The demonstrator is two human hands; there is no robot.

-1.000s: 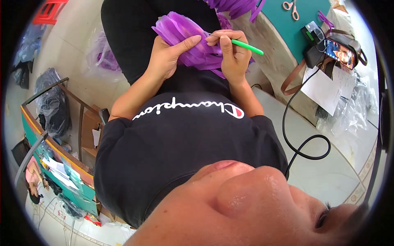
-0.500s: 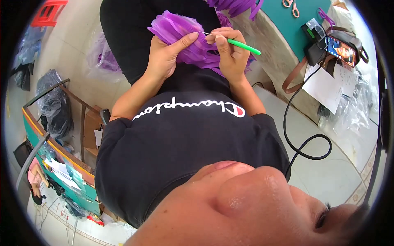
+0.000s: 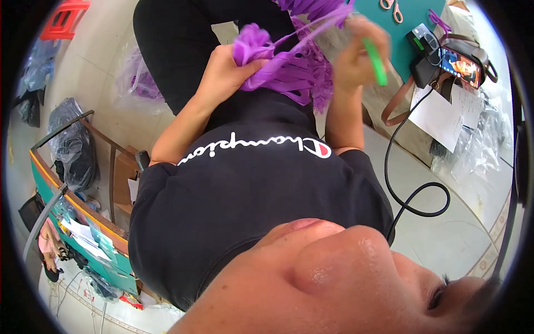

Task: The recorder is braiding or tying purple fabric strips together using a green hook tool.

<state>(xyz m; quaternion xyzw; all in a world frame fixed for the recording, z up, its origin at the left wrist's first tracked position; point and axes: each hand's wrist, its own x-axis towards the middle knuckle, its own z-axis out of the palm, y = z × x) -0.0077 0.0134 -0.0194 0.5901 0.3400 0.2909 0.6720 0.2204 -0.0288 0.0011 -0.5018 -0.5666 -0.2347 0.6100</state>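
Note:
My left hand (image 3: 221, 75) grips a bunched piece of sheer purple fabric (image 3: 256, 50) over my lap, thumb pressed on it. From that bunch, thin purple strips (image 3: 311, 38) stretch up and right toward my right hand (image 3: 361, 53), which is raised and blurred by motion. A green-handled needle tool (image 3: 375, 64) is held in that hand, its handle slanting down; the metal tip cannot be made out. Whether the fingers also pinch the strips is unclear. Lacy purple fabric (image 3: 321, 83) hangs between the hands.
More purple fabric (image 3: 311, 6) lies at the edge of the green-topped table (image 3: 409, 33). Scissors (image 3: 396, 12), a phone (image 3: 461, 68) and a brown-strapped bag (image 3: 396, 114) are to the right. A black cable (image 3: 389, 161) loops down there. Bagged purple material (image 3: 139, 78) rests on the left floor.
My right hand has moved up and right with the green-handled needle tool, away from the fabric. Purple strips are now drawn out taut. My left hand has gathered the fabric into a tighter bunch.

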